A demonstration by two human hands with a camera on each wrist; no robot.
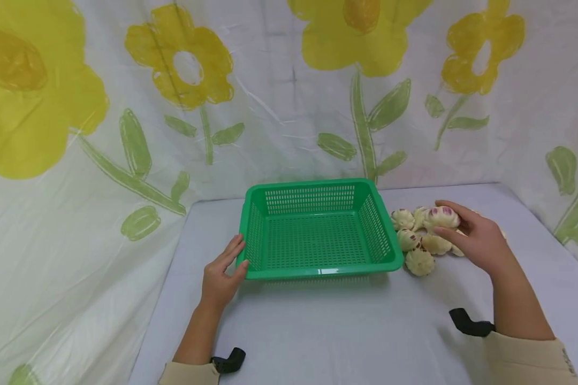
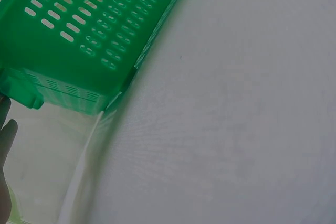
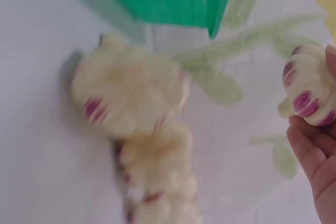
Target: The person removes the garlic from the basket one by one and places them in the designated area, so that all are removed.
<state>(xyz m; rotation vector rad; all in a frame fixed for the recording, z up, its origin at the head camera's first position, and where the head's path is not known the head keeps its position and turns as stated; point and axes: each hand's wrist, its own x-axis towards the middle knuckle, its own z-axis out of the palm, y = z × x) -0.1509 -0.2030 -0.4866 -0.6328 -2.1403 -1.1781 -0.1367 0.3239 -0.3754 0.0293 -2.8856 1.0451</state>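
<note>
My right hand grips a garlic bulb, cream with purple patches, between thumb and fingers, raised over a pile of similar bulbs. In the right wrist view the held bulb shows at the right edge, apart from the blurred bulbs on the table. A green plastic basket with slotted walls stands left of the pile, and nothing lies in it. Against its left rim rests my left hand, with fairly straight fingers. Only part of that hand shows in the left wrist view, beside the basket.
A white-covered table bears the basket and the bulbs. Behind and at the sides hangs a white cloth printed with yellow flowers. A black strap piece sticks out at each wrist.
</note>
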